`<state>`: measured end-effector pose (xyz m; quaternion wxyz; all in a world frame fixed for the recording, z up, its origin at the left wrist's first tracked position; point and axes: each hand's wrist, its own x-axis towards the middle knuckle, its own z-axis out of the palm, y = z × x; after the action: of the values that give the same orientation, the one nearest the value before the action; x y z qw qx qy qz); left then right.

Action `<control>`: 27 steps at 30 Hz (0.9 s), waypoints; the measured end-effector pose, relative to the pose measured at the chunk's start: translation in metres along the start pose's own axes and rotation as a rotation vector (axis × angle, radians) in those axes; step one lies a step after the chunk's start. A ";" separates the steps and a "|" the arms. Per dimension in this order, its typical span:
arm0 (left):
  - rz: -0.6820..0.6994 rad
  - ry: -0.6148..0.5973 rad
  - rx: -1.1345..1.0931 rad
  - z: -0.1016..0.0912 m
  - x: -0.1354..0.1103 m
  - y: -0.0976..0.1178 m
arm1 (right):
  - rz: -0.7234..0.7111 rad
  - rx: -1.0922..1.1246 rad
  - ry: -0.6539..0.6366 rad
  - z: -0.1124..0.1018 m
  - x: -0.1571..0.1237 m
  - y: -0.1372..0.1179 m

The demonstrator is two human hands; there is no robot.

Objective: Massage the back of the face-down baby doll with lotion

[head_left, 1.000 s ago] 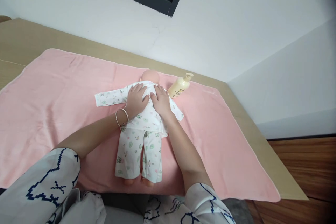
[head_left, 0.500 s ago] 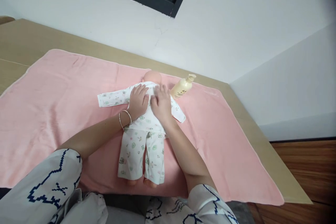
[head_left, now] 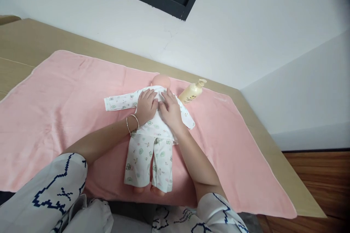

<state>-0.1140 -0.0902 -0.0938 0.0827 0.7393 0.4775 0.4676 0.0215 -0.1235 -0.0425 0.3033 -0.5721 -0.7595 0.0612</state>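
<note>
A baby doll point(head_left: 161, 81) lies on a pink blanket point(head_left: 229, 153), its bald head toward the wall. It wears a white printed long-sleeved top point(head_left: 153, 128) and matching trousers point(head_left: 139, 160); the feet show below the hems. My left hand point(head_left: 147, 106) rests flat on the left side of the top's chest, a bangle point(head_left: 132, 123) round the wrist. On the right side of the chest lies my right hand point(head_left: 171, 111), its fingers stretched out and slightly bent. Both hands touch the cloth, close to each other. Whatever fastening is under the fingers is hidden.
A pale yellow pump bottle point(head_left: 192, 91) lies tilted on the blanket, right of the doll's head. The wooden table point(head_left: 259, 131) shows round the blanket's edges. Behind it stands a white wall point(head_left: 131, 25) with a dark window frame point(head_left: 164, 3).
My right hand, blurred before, is now sharp and lies a little lower on the top. My left hand stays on the chest. The whole view has shifted slightly.
</note>
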 end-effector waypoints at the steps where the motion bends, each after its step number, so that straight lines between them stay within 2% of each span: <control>1: 0.002 -0.003 -0.001 0.000 0.000 0.000 | -0.026 -0.003 0.045 -0.005 -0.001 -0.001; 5: 0.007 -0.005 -0.006 -0.001 0.000 0.000 | -0.047 -0.042 0.195 -0.014 -0.003 0.002; 12: -0.008 -0.026 0.017 0.001 0.001 -0.001 | 0.069 0.015 -0.008 0.017 0.006 0.021; 27: -0.003 -0.009 0.044 0.005 0.002 -0.003 | 0.057 0.004 0.034 0.020 0.005 0.023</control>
<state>-0.1116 -0.0855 -0.0967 0.0692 0.7423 0.4882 0.4537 0.0289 -0.1063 -0.0670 0.3154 -0.5941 -0.7374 0.0616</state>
